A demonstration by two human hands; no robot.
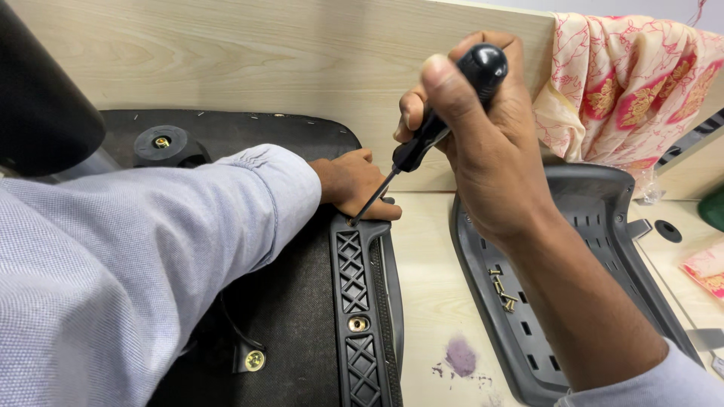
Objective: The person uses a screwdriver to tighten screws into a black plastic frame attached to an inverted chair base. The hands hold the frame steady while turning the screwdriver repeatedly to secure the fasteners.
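A: The right hand [483, 143] gripped the screwdriver [434, 128], tip at the armrest bracket's [360, 294] top end.
B: Left hand [354, 183] pressed flat there. One screw [358, 324] seated, spare screws [504, 294] waited.

Workshop bench: chair parts [367, 301], loose screws [504, 294]
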